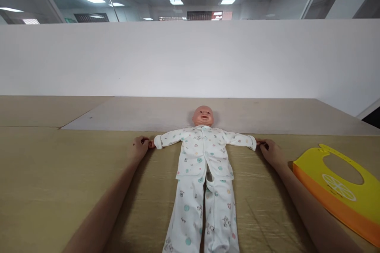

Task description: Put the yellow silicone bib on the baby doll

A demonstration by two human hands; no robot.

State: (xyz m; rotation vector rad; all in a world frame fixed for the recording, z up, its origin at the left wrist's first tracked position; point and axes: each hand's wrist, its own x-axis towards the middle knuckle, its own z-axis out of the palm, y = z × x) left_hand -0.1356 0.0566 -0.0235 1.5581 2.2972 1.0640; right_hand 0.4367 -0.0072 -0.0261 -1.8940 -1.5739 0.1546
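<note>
A baby doll (203, 116) lies on its back with its arms stretched out to both sides. It wears a white patterned top (204, 152) and matching trousers (221, 213); the trouser bottoms run out of view. My left hand (139, 148) is closed around the doll's hand (151, 144) on the left of the picture. On the other side, my right hand (270, 151) pinches the doll's other hand, which is mostly covered by my fingers.
A yellow and orange bib (314, 163) with a citrus-slice print lies to the right, beside my right forearm. The tan tabletop (59, 189) meets a paler strip (133, 114) at the back. Behind stands a white partition (190, 59) with glass above.
</note>
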